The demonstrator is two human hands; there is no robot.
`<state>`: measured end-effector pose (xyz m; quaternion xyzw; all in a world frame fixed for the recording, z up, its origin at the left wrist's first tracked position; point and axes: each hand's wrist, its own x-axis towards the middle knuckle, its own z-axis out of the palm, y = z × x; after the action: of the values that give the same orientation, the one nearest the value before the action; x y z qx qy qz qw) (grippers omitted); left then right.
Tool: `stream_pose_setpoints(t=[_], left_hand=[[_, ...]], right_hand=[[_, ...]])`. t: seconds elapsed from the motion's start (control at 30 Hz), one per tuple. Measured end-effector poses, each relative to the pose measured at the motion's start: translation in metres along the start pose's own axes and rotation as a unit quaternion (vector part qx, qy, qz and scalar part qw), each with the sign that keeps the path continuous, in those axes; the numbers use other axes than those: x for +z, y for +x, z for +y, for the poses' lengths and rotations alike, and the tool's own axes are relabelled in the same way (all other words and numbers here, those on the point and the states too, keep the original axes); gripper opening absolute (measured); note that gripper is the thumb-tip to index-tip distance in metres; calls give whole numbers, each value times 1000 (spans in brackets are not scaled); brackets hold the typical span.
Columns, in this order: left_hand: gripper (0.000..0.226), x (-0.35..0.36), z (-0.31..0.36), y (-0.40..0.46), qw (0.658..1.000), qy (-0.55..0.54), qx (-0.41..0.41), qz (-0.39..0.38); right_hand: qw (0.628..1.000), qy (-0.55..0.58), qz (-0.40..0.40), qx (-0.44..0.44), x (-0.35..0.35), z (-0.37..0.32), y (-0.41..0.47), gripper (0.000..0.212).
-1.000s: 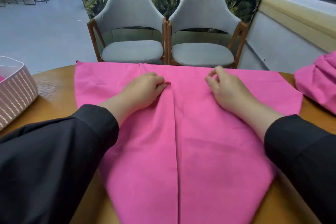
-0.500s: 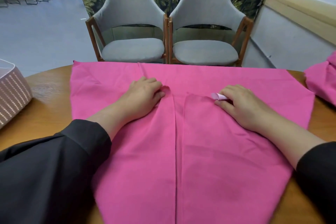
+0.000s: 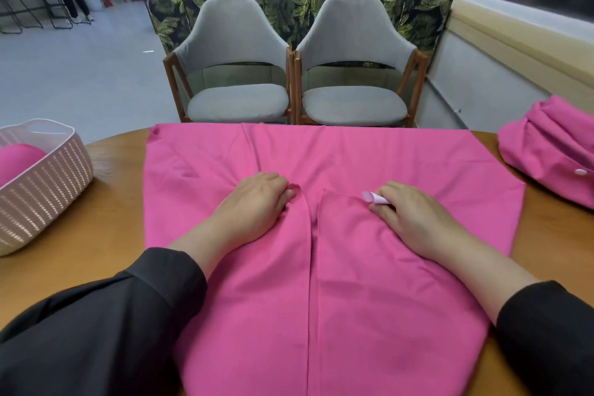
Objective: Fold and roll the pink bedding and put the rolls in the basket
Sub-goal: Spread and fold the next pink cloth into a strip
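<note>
A pink cloth [image 3: 321, 299] lies spread on the round wooden table [image 3: 115, 222], its two side flaps folded in and meeting along a centre seam. My left hand [image 3: 257, 202] lies on the left flap with fingertips curled into the bunched fabric at its top inner corner. On the right flap, my right hand [image 3: 408, 215] pinches the top edge, where a small white label [image 3: 374, 197] sticks up. A woven pinkish-white basket [image 3: 48, 190] stands at the left with one pink roll [image 3: 17, 159] inside.
A heap of more pink bedding [image 3: 553, 151] with a white button lies at the table's right edge. Two grey chairs [image 3: 238, 74] stand just beyond the table's far edge, in front of a leaf-patterned sofa back. People stand far behind.
My right hand has drawn the right flap's top edge towards me, and the white label has come into sight. My left hand has stayed at the left flap's corner.
</note>
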<state>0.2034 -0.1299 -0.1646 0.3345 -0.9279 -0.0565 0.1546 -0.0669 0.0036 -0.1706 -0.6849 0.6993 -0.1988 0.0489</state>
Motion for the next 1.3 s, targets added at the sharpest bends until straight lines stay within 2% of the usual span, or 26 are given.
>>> stream_pose_setpoints(t=[0.13, 0.4, 0.5, 0.63, 0.73, 0.83, 0.9, 1.0, 1.07, 1.13, 1.3], left_hand=[[34, -2, 21, -32, 1000, -13, 19, 13], [41, -2, 48, -82, 998, -6, 47, 28], [36, -3, 56, -98, 998, -4, 53, 37], [29, -5, 66, -118, 997, -17, 52, 51], [32, -11, 69, -121, 997, -57, 23, 52], [35, -31, 64, -102, 984, -160, -26, 78], [32, -53, 56, -80, 978, -164, -40, 125], [21, -81, 35, -36, 974, -143, -71, 162], [20, -86, 13, -5, 976, -122, -100, 151], [22, -80, -9, 20, 980, -102, -105, 131], [28, -45, -59, 64, 989, -48, -111, 82]], right_hand=[[1000, 17, -1, 5, -4, -15, -35, 34], [1000, 29, -3, -1, -12, -38, -92, 32], [999, 35, -1, -11, -14, -49, -112, 34], [999, 42, -2, -24, -14, -60, -135, 36], [998, 60, -13, 5, -19, -65, -137, 32], [996, 86, 16, 33, -30, -69, -118, 26], [994, 88, 50, 47, -43, -73, -93, 19], [991, 83, 91, 58, -63, -69, -42, 24], [989, 69, 107, 70, -72, -60, -6, 26], [991, 54, 90, 88, -72, -45, 27, 26], [992, 29, 72, 104, -39, -4, 80, 25]])
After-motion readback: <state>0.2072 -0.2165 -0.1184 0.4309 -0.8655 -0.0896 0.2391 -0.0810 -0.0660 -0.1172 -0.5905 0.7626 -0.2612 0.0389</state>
